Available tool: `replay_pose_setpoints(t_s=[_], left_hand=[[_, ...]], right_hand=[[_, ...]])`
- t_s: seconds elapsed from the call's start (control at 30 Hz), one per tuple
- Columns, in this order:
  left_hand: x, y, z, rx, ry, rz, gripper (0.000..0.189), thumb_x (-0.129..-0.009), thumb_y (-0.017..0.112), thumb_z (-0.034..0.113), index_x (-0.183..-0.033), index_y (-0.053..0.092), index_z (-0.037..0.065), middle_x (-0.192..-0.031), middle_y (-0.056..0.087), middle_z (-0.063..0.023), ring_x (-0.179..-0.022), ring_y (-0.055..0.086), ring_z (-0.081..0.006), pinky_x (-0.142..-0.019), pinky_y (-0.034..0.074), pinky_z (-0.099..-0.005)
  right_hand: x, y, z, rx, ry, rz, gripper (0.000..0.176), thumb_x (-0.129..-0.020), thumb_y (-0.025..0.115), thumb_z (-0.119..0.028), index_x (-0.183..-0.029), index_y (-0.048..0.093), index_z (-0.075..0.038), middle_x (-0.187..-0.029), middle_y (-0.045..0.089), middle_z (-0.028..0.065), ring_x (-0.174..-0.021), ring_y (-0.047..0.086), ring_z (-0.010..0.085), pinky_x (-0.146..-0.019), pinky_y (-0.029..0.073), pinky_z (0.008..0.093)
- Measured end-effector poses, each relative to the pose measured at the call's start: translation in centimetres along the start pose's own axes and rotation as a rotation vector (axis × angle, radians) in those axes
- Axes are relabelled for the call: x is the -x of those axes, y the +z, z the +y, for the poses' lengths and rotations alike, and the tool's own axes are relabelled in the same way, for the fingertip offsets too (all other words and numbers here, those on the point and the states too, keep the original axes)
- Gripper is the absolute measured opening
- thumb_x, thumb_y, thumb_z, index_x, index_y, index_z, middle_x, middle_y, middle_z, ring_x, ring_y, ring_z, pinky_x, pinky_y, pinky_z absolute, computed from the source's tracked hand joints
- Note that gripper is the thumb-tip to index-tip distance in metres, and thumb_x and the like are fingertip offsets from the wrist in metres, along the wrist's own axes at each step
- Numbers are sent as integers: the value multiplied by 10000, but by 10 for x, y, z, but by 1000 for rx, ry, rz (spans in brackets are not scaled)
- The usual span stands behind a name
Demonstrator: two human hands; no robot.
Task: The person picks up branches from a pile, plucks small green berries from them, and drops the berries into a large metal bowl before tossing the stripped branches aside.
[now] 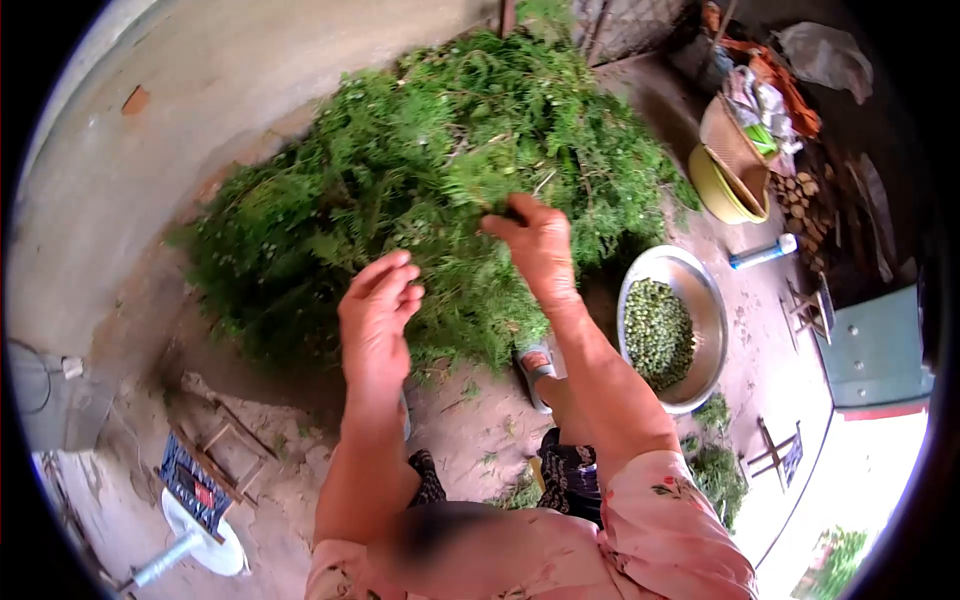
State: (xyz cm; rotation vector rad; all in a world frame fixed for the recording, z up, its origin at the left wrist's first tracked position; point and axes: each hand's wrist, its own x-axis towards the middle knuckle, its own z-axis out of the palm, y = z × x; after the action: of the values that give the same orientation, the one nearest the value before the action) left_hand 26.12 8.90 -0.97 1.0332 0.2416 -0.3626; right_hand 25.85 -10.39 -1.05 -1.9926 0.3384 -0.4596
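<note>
A big heap of cut leafy green branches (pixel 300 230) with feathery foliage lies on the floor in front of me. My right hand (pixel 540 250) is over its near middle, thumb and fingers pinched on a light green leafy sprig (pixel 478 182); foliage partly hides the grip. My left hand (pixel 374 318) hovers above the near edge of the heap. Its fingers are loosely bent and apart, and nothing shows in them. To the right of my right forearm stands a wide metal basin (pixel 712 335), partly filled with small round green fruits (pixel 657 335).
A yellow basket (pixel 718 185) stands at the back right, near stacked firewood (pixel 800 200). A blue-and-white tube (pixel 763 252) lies on the floor. Low stools stand right and left, including a patterned one (pixel 195 483). A wall (pixel 200 100) bounds the heap's far left.
</note>
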Motion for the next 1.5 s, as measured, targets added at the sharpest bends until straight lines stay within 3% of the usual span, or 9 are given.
replay_pose_setpoints(t_s=[0.07, 0.33, 0.47, 0.6, 0.77, 1.13, 1.33, 1.43, 1.5], left_hand=[[-2, 3, -4, -71, 37, -38, 162, -813, 610, 74, -971, 620, 40, -820, 630, -38, -660, 570, -96, -599, 454, -200], [-2, 9, -18, -178, 382, -103, 196, -825, 613, 124, -995, 620, 27, -854, 637, -31, -707, 593, -110, -662, 456, -229], [-7, 7, -16, -62, 340, -85, 190, -831, 600, 105, -998, 598, 15, -876, 632, -65, -731, 607, -140, -668, 480, -267], [-5, 15, -28, -27, -41, -18, 194, -815, 598, 67, -1003, 582, 21, -863, 617, -51, -741, 597, -146, -669, 488, -281], [1, 35, -32, -160, 224, -65, 207, -773, 604, 7, -978, 581, 23, -875, 615, -44, -797, 576, -130, -713, 457, -249], [-14, 13, -19, 30, -5, -142, 95, -773, 650, 50, -856, 611, 78, -848, 630, -26, -771, 573, -128, -665, 456, -317], [-23, -14, -3, 189, 74, 22, 234, -816, 564, 43, -1040, 520, 92, -1019, 599, -59, -927, 569, -203, -808, 432, -410], [-24, -18, 1, 218, 29, 39, 242, -819, 560, 53, -1050, 510, 101, -1020, 593, -50, -946, 562, -206, -835, 415, -436], [-23, -15, 2, 185, 11, 21, 227, -820, 561, 63, -1039, 515, 99, -1010, 595, -47, -944, 563, -205, -838, 414, -432]], right_hand=[[12, 10, -8, -419, 91, 154, 146, -717, 688, -50, -807, 595, 17, -642, 546, -3, -577, 454, 69, -498, 360, 232], [40, 4, -34, -777, 124, 128, 103, -821, 618, -114, -871, 634, -25, -672, 600, 10, -445, 453, 54, -391, 332, 183], [36, 4, -20, -870, 216, 74, 130, -825, 609, -114, -906, 622, -14, -742, 619, 67, -520, 535, 120, -441, 430, 235], [35, 8, -13, -997, 240, 51, 129, -827, 598, -98, -912, 613, -1, -769, 627, 100, -629, 604, 173, -545, 529, 295], [40, 13, -20, -969, 282, -14, 133, -845, 566, -60, -960, 612, -12, -787, 640, 81, -646, 607, 134, -572, 529, 263], [50, 18, -26, -791, 180, -184, 162, -847, 566, -72, -993, 611, -19, -863, 644, 63, -621, 580, 109, -527, 464, 227], [27, -12, -9, -747, 203, 281, 157, -849, 555, -67, -998, 592, -33, -787, 616, 42, -558, 537, 84, -461, 408, 198], [22, -14, -7, -656, 322, 258, 175, -831, 584, -78, -997, 578, -21, -781, 611, 39, -557, 532, 79, -461, 409, 196], [21, -16, -2, -729, 429, -70, 158, -819, 608, -99, -958, 597, -23, -756, 619, 37, -538, 530, 76, -451, 404, 191]])
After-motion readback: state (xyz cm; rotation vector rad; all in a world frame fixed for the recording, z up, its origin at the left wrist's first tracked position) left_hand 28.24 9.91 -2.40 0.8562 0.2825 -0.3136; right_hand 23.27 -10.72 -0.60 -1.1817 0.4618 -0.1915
